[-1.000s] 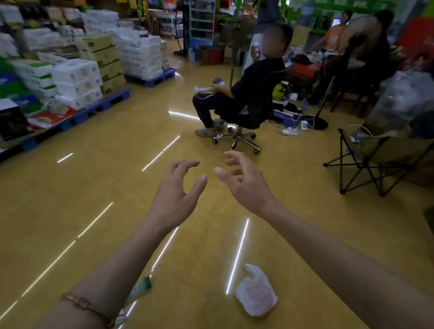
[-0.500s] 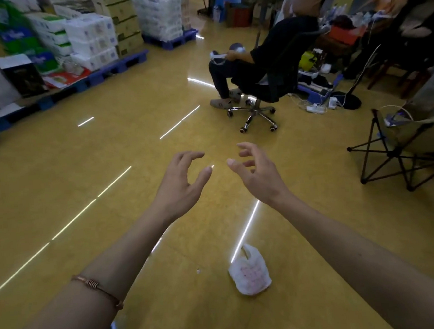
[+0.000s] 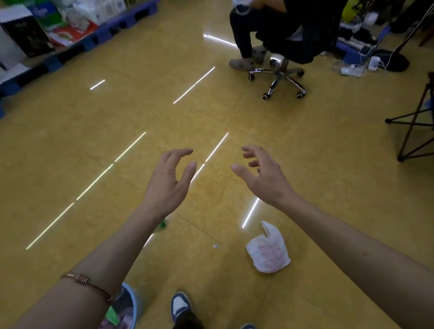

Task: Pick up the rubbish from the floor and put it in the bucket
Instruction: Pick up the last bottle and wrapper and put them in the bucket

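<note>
A crumpled white plastic bag (image 3: 268, 253) with pink print lies on the yellow floor, below my right forearm. A light blue bucket (image 3: 132, 312) stands at the bottom left, partly hidden by my left forearm, with pink and green wrappers inside. A green wrapper (image 3: 162, 224) peeks out from under my left wrist, and a tiny white scrap (image 3: 215, 246) lies between the arms. My left hand (image 3: 169, 181) and my right hand (image 3: 261, 174) hover side by side above the floor, fingers spread and curled, holding nothing.
A person sits on a wheeled office chair (image 3: 280, 76) at the upper right, with cables and a power strip (image 3: 352, 70) beside it. A folding stand (image 3: 420, 119) is at the right edge. Blue pallets (image 3: 114, 30) with boxes line the upper left. My shoes (image 3: 180, 305) show below.
The view has tilted down and moved forward: the bucket, my shoes and the green wrapper have come into sight. The bag sits higher in the frame. Both hands stay spread and empty.
</note>
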### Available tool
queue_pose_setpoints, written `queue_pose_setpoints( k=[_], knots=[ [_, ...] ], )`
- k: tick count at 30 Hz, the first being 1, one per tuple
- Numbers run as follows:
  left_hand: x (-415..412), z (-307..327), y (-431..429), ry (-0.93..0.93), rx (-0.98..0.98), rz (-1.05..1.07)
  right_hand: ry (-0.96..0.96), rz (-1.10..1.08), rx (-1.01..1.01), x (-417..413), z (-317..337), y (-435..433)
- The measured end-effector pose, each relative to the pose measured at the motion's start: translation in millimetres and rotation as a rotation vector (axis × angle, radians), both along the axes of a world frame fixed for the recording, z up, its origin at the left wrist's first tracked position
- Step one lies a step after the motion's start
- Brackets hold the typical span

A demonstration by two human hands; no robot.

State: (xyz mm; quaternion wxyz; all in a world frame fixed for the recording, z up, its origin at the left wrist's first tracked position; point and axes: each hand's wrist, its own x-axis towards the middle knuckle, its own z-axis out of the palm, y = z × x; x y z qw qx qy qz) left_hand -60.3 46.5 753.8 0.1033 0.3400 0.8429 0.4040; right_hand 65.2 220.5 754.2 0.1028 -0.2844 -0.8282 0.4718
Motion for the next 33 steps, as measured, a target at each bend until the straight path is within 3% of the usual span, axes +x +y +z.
queue_pose_setpoints(
  k=[9, 18, 25, 33],
  knots=[
    [-89.6, -74.7, -51.0, -0.052, -0.055, 0.105, -0.054, 0.093, -0.024, -98.5, -68.4, -34.3],
    [-137.4, -213.3, -87.6, -0.14, -0.092, 0.322, -0.108, 0.287, -0.048, -184.3, -194.9, -61.0],
    [-162.2, -364.4, -98.9, -0.133, -0.081, 0.409, -0.129, 0.434, -0.016, -240.2, -333.1, -67.9],
    [-192.7, -574.0, -145.5, -0.094, -0.21, 0.56, -0.195, 0.605, 0.057, -282.8, -536.1, -91.4]
  ],
)
